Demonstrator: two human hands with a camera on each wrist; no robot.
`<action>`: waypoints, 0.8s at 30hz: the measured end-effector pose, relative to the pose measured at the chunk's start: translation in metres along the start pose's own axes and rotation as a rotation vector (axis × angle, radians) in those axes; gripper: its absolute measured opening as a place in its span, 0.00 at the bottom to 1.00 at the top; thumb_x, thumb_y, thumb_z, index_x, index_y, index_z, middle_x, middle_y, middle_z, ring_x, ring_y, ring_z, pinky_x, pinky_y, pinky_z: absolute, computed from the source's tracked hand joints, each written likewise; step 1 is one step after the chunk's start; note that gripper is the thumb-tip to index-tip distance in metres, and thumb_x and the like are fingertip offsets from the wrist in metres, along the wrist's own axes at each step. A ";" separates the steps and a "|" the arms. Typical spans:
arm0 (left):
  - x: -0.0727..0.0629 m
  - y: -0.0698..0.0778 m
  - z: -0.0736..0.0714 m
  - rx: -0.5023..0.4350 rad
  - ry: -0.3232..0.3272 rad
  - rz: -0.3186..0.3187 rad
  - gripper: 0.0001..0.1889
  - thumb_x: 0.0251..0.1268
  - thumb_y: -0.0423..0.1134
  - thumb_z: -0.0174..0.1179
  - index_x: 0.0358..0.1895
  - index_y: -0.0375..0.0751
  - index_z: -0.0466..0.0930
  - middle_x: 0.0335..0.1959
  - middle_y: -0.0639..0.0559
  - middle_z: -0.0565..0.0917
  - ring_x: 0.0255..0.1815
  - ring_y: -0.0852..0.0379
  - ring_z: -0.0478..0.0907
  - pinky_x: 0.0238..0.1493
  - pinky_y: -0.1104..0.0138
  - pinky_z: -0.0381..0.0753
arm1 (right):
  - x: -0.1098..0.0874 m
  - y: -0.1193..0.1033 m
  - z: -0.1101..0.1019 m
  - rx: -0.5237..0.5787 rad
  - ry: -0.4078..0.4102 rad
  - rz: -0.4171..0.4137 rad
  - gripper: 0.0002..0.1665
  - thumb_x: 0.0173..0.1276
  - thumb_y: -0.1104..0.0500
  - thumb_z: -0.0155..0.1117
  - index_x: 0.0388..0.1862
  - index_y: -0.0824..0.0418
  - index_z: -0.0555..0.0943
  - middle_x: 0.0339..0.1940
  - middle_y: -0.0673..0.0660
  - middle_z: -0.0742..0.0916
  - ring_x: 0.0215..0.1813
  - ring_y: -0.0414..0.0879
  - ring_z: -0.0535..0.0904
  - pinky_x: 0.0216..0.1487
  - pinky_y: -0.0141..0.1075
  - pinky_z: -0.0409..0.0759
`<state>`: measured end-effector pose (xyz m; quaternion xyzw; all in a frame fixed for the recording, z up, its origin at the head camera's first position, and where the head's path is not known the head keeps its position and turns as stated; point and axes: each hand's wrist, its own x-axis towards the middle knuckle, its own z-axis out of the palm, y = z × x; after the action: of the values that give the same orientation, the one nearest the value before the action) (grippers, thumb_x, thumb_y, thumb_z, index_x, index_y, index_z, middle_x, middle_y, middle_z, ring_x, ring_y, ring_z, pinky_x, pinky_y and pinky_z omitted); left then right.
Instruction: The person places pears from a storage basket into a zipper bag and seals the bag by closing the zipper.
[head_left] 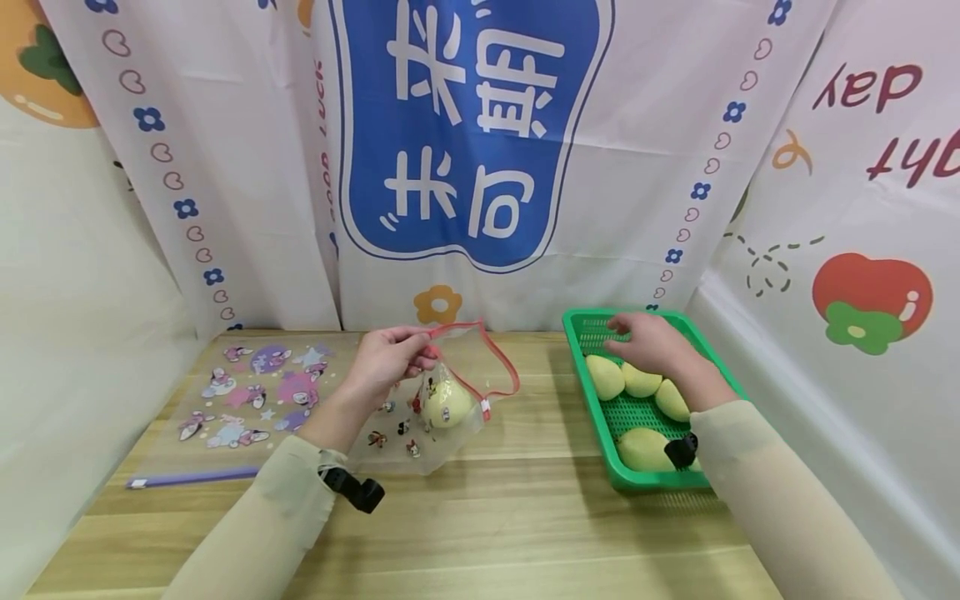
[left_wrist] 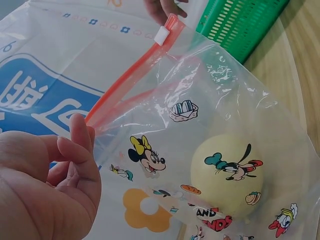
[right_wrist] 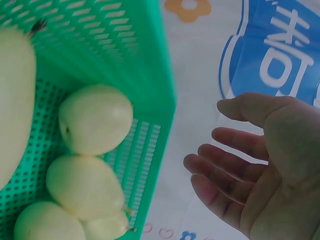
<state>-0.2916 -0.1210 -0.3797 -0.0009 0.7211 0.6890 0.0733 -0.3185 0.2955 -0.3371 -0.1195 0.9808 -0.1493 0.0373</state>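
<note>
My left hand point(head_left: 392, 360) pinches the red-edged mouth of a clear zip bag point(left_wrist: 150, 200) printed with cartoon figures. Inside the bag lies one pale yellow pear point(head_left: 447, 403), seen through the plastic. A white slider point(left_wrist: 161, 35) sits at the far end of the red zip, and the mouth gapes. Over the back part of a green plastic basket point(head_left: 597, 442), my right hand point(head_left: 651, 343) hovers with loosely bent fingers and nothing in them. Several pears point(right_wrist: 95, 120) rest in the basket below and beside that hand.
A second clear bag point(head_left: 258, 392), with pink and purple prints and a purple zip slider strip point(head_left: 195, 477), lies flat on the wooden table point(head_left: 465, 533) at the left. Printed white cloth point(head_left: 637, 167) hangs behind the table and along both sides.
</note>
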 end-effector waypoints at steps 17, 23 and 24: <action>0.000 -0.001 -0.002 -0.030 -0.008 -0.005 0.20 0.87 0.37 0.56 0.72 0.30 0.79 0.32 0.56 0.90 0.30 0.67 0.86 0.29 0.78 0.81 | 0.006 0.048 0.001 -0.040 -0.023 0.051 0.33 0.81 0.52 0.63 0.76 0.72 0.76 0.71 0.77 0.82 0.72 0.75 0.77 0.71 0.68 0.78; -0.001 -0.001 -0.002 -0.031 -0.007 -0.010 0.20 0.87 0.37 0.56 0.72 0.30 0.79 0.33 0.55 0.90 0.30 0.67 0.86 0.30 0.78 0.82 | 0.006 0.057 0.005 -0.050 -0.091 0.086 0.35 0.78 0.54 0.65 0.77 0.72 0.75 0.74 0.78 0.79 0.78 0.78 0.68 0.77 0.70 0.72; -0.001 -0.001 -0.002 -0.032 -0.007 -0.009 0.20 0.87 0.37 0.56 0.72 0.30 0.79 0.33 0.55 0.90 0.30 0.67 0.86 0.30 0.78 0.82 | 0.006 0.058 0.005 -0.044 -0.104 0.097 0.35 0.78 0.55 0.65 0.77 0.72 0.74 0.76 0.78 0.78 0.80 0.79 0.66 0.78 0.70 0.71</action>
<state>-0.2910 -0.1227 -0.3805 -0.0026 0.7098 0.7000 0.0789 -0.3368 0.3460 -0.3595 -0.0802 0.9853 -0.1193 0.0928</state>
